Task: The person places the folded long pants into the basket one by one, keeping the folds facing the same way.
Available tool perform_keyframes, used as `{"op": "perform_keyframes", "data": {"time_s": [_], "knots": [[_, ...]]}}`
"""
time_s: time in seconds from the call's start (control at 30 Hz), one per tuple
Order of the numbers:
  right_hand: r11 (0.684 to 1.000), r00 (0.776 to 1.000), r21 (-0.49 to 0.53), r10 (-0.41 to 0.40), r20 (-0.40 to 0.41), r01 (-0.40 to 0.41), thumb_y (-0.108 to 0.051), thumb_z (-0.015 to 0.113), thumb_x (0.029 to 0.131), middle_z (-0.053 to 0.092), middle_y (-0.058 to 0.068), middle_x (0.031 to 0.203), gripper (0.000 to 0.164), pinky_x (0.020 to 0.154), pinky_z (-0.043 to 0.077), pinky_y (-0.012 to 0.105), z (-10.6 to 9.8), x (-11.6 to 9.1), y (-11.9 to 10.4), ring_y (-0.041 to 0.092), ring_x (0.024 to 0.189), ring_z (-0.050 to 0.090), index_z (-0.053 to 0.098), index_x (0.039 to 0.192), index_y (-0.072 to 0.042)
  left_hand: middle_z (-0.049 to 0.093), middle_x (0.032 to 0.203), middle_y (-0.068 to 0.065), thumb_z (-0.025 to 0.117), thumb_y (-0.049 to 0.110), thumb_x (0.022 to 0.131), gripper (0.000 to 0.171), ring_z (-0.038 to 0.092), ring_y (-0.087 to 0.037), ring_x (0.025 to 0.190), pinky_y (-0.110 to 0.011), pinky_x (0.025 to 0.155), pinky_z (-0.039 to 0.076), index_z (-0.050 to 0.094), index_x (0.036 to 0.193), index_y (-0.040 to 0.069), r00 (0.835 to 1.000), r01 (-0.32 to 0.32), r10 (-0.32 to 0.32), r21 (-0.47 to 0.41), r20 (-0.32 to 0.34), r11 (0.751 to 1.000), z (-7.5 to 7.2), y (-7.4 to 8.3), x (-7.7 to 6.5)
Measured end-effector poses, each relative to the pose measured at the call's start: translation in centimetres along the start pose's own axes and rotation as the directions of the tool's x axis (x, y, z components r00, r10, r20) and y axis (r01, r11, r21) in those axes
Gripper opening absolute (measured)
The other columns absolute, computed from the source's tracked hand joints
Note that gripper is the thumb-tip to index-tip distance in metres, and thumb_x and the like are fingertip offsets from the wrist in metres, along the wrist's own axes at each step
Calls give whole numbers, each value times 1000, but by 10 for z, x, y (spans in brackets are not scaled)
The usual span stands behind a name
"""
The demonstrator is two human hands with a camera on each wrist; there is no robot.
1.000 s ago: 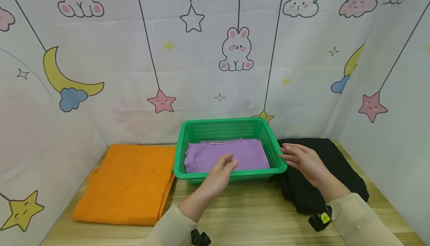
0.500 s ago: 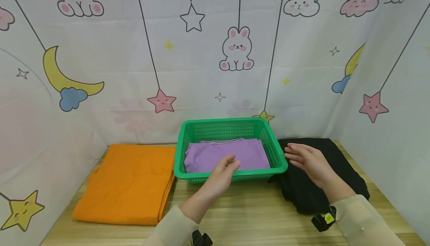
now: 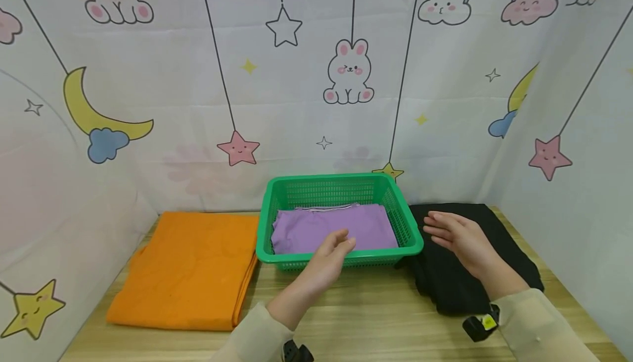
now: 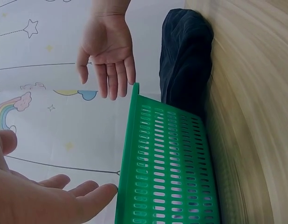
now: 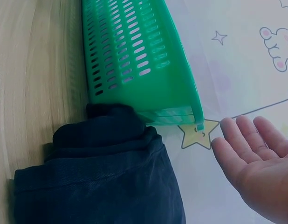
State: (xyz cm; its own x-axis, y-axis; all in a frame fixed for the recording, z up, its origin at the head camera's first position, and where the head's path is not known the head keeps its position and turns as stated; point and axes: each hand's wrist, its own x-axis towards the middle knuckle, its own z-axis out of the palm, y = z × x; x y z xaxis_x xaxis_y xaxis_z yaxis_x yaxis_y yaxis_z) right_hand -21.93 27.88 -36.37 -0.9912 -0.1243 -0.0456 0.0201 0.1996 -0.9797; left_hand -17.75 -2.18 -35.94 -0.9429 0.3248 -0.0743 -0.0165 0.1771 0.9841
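Note:
A green plastic basket (image 3: pixel 341 259) with slotted walls stands at the back of the table, and a folded purple cloth (image 3: pixel 336 224) lies inside it. My left hand (image 3: pixel 326 257) hovers over the basket's front rim with relaxed fingers, holding nothing. In the left wrist view its fingertips (image 4: pixel 104 196) come right up to the rim. Beyond the basket's right side, my right hand (image 3: pixel 460 241) is held above a folded black garment (image 3: pixel 435 279), its palm turned inward and its fingers (image 5: pixel 228 158) loosely extended with nothing in them.
To the basket's left lies a folded orange cloth (image 3: pixel 188 274). The wooden table (image 3: pixel 366 318) runs toward me in front of the basket. A white printed curtain (image 3: pixel 296 109) closes off the back and both sides.
My right hand has drifted a little to the right, away from the basket's rim. The left hand has shifted slightly right. Basket and cloths have stayed put.

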Motion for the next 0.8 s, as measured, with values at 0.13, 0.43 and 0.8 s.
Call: {"op": "perform_keyframes", "data": {"time_s": [0.13,0.43,0.8], "knots": [[1000,1000,5,-3,4,3,-48,44,97,57,-17,111,73,89,49,17,-1,-1,1,-4,104,59,29,144,6,33,150,-11,41,51,96,65,30,-37,138,-60,108,28,31,147,11,1000,1,-1,-5,6,1000,1,-1,0],[1000,1000,-2,-1,13,1,-48,44,97,56,-16,114,74,90,49,19,-4,-3,4,-4,106,59,28,145,5,33,150,-11,40,47,98,63,30,-36,138,-59,107,29,29,147,10,1000,1,-1,2,21,1000,4,-3,2],[1000,1000,14,9,7,-9,-47,43,97,56,-21,108,74,90,50,19,-11,-4,9,-5,104,59,26,145,7,33,149,-12,41,48,97,62,31,-37,137,-59,106,30,31,146,11,1000,-7,7,-3,22,1000,8,-1,-2]]}}
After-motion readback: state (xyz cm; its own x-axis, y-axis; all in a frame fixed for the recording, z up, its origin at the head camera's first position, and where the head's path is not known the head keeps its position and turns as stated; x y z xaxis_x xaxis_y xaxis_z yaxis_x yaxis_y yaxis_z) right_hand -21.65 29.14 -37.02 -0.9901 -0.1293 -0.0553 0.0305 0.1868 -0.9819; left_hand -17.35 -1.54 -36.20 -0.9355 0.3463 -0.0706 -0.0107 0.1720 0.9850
